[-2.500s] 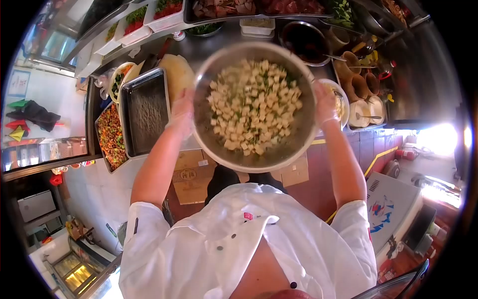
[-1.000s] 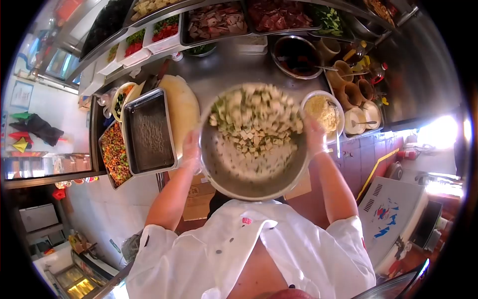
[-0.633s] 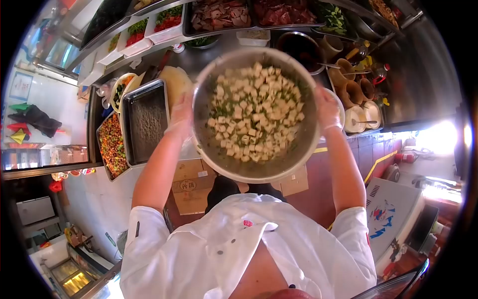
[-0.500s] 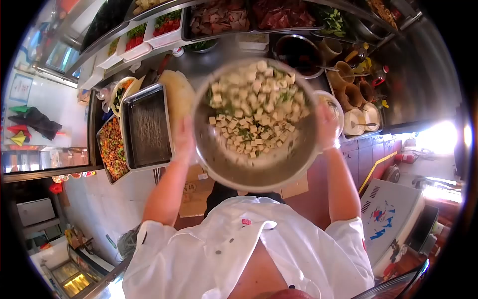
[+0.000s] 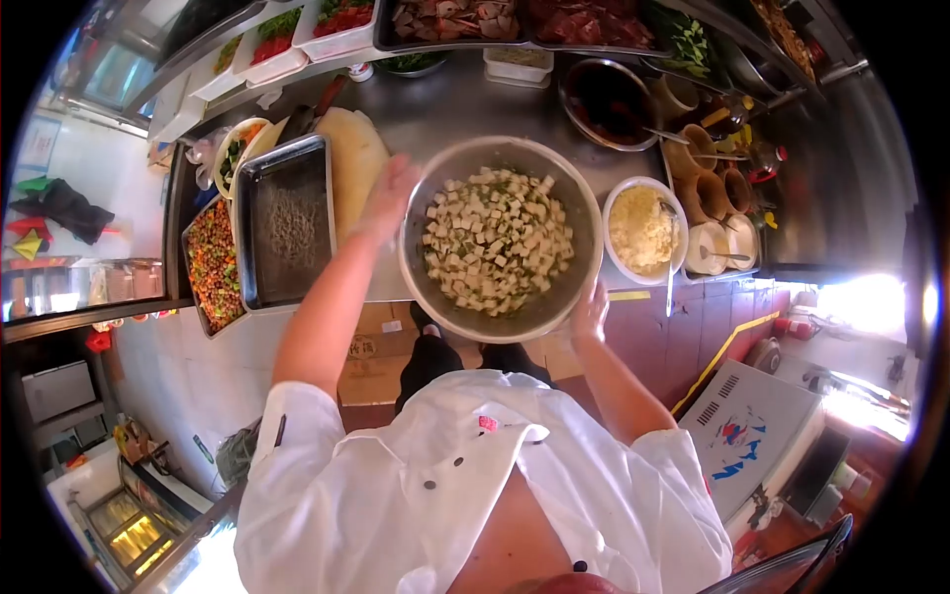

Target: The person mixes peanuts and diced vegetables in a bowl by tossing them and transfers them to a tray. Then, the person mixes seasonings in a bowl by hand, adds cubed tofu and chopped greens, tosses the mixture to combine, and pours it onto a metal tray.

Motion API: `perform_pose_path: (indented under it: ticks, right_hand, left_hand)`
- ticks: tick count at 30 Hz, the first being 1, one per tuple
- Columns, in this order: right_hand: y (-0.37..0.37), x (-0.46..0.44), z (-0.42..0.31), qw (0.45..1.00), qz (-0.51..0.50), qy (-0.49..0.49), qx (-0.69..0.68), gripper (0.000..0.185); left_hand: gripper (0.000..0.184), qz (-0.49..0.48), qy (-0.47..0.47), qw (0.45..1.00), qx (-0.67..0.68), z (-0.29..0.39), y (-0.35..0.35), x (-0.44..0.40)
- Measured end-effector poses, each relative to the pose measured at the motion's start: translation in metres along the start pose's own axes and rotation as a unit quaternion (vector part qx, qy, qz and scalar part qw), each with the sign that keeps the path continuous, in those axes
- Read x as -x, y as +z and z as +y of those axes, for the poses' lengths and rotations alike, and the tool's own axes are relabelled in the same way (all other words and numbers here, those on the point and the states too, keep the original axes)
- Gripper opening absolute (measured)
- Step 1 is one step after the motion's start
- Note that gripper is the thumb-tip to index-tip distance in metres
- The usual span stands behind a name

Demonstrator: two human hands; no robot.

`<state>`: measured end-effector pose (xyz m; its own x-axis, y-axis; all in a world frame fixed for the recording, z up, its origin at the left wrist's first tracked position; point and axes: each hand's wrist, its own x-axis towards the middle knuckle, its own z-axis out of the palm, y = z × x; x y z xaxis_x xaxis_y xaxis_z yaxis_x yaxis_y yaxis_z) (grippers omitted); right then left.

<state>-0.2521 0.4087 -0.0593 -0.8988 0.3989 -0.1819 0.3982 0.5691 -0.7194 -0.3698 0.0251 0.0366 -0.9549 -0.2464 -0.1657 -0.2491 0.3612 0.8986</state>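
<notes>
A large steel mixing bowl (image 5: 500,325) sits upright at the front of the counter, just ahead of my body. Inside it are pale tofu-like cubes (image 5: 500,238) mixed with chopped greens. My left hand (image 5: 389,196) is beside the bowl's left rim, fingers stretched out and not wrapped round it. At the lower right of the bowl, my right hand (image 5: 591,315) lies along the outer side with its fingers extended. Whether either hand presses on the metal is hard to make out.
Right of the bowl stands a white bowl (image 5: 614,247) of pale minced food with a spoon. To the left lie a dark metal tray (image 5: 287,287), a cutting board (image 5: 356,158) and a tray of diced vegetables (image 5: 218,262). Behind is a bowl of dark liquid (image 5: 604,99).
The bowl has come down from a raised, tilted position to stand level on the counter. Its tossed cubes have settled. My right hand has moved from its right rim to the lower right side.
</notes>
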Motion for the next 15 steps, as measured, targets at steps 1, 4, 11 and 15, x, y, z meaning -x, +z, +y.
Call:
perform_pose_path:
  ticks: [1,4,11,15]
  right_hand:
    - [-0.004,0.019,-0.004,0.999,-0.028,0.035,-0.029,0.061]
    - [-0.042,0.024,-0.041,0.920,-0.176,0.196,-0.289,0.063]
    - [0.008,-0.121,-0.032,0.983,-0.138,-0.039,-0.114,0.065]
    - [0.023,-0.144,-0.075,0.978,-0.147,-0.149,-0.013,0.057]
  left_hand:
    - [0.063,0.032,-0.028,0.999,0.030,-0.007,-0.002,0.012]
    - [0.056,0.067,-0.144,0.981,0.108,-0.046,-0.001,0.077]
    - [0.035,0.153,-0.274,0.890,0.331,-0.097,0.051,0.163]
    - [0.030,0.182,-0.238,0.885,0.356,-0.056,0.020,0.144]
